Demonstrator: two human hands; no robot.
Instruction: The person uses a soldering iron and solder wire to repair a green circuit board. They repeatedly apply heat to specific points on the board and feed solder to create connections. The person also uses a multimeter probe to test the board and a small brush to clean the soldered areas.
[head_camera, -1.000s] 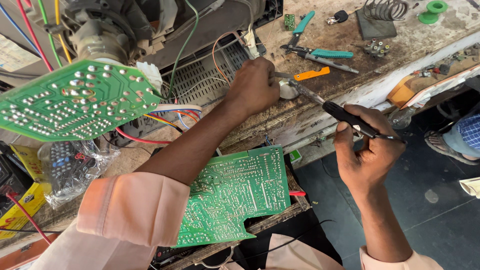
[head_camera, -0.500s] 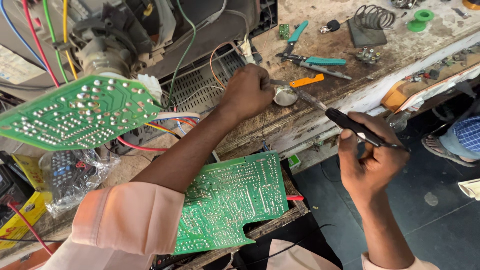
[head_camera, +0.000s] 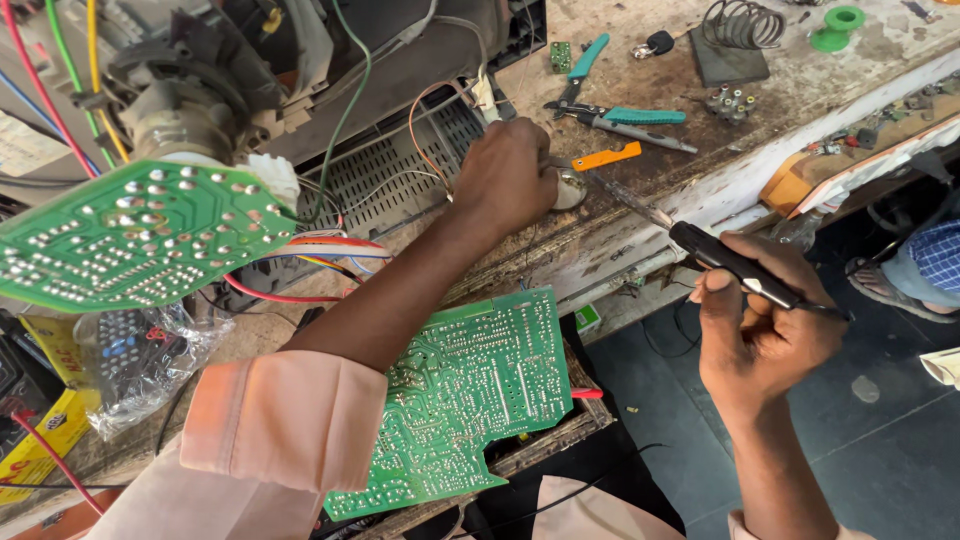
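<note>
A: While the left hand (head_camera: 515, 178) sits fisted over a small round tin (head_camera: 570, 188) on the workbench (head_camera: 700, 190), where's the iron?

B: Soldering iron (head_camera: 700, 248) in the right hand (head_camera: 765, 335), fingers clamped round the black handle, tip aimed at the tin, just short of it.

A: Handling?

B: Light, stiff, pen-like. Metal tip likely hot, so grip stays back on the handle. Tin looks light and slidey, wants pinning down.

A: Nearby?

B: Green circuit board (head_camera: 470, 395) below the forearm, teal pliers (head_camera: 625, 118) further back.
</note>
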